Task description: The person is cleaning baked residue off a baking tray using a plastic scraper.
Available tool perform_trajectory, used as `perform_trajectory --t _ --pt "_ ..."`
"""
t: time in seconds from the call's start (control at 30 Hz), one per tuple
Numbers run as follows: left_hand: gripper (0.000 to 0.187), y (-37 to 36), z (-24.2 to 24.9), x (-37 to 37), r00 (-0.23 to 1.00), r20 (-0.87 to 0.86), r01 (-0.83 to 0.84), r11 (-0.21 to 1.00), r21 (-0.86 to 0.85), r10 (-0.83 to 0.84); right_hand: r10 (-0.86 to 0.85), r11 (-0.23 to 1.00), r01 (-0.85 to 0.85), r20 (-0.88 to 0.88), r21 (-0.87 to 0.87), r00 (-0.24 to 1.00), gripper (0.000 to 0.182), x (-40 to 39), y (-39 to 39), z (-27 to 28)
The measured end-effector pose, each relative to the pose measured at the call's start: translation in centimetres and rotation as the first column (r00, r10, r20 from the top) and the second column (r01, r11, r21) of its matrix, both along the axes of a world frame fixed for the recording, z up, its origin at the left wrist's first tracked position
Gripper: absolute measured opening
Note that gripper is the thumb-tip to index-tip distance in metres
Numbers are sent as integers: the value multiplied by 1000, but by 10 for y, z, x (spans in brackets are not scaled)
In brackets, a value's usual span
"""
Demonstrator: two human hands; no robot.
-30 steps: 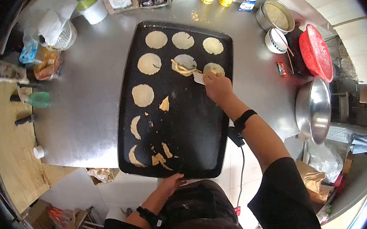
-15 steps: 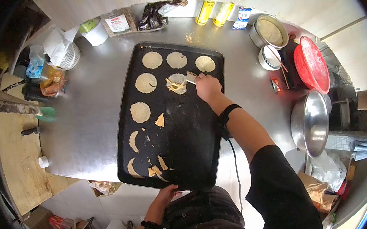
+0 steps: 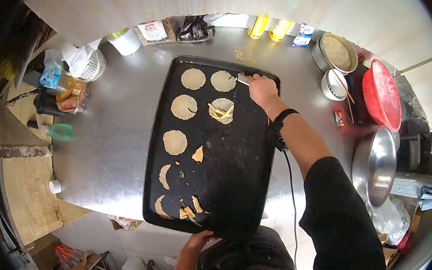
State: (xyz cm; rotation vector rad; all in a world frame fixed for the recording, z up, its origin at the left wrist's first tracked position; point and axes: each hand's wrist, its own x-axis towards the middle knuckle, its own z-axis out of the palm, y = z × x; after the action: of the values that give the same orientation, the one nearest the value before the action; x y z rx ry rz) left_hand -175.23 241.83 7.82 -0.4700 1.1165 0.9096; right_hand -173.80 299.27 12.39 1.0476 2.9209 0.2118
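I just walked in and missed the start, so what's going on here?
A person's right hand holds a flat, pale scraper at the far right of a large black rectangular tray, while the left hand is at its near edge. Four thin, round, pale discs show without toppings; another bears yellowish strips. Pale crescent-shaped pieces and broken yellowish bits lie nearer the person.

A hand could pass over the near right part of the tray [image 3: 231,180]; the right hand [image 3: 264,91] blocks its far right corner.
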Motion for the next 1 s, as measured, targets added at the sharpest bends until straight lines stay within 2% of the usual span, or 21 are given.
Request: perform_trajectory --t 0.13,0.3,0.4,0.47,0.53,0.6,0.67,0.73,0.87,1.0 --pt "21 8 17 0 998 -27 -53 999 -5 53 -4 1000 4 21 -3 1000 22 0 14 -5" --pt "20 -3 3 2 999 -41 0 1000 -18 -1 53 997 -46 -116 61 992 20 8 21 2" --pt "22 -10 -5 5 998 -58 25 999 -40 -27 48 999 -48 -152 3 987 16 14 2 28" --pt "25 -5 -2 3 997 -67 29 999 -18 -30 15 999 -22 -204 -32 979 16 23 -38 55" --pt "29 3 13 2 997 -71 11 999 43 -8 -129 962 84 -160 -260 979 18 35 -84 59" --pt "31 -3 3 2 999 -32 18 994 106 -15 96 963 -121 -114 -241 989 18 52 -128 55" --pt "30 2 2 0 999 -31 25 993 111 -21 134 967 -132 -7 -217 991 20 60 -153 43" --pt "26 12 21 -1 998 -61 29 998 55 -26 127 985 -131 -35 -117 991 22 65 -157 23" --pt "24 11 25 -4 995 -62 77 997 9 -77 119 991 -113 -87 66 989 24 56 -126 4" --pt "22 8 21 -4 997 -37 65 997 -31 -66 7 999 -5 -36 39 999 21 32 -58 1"
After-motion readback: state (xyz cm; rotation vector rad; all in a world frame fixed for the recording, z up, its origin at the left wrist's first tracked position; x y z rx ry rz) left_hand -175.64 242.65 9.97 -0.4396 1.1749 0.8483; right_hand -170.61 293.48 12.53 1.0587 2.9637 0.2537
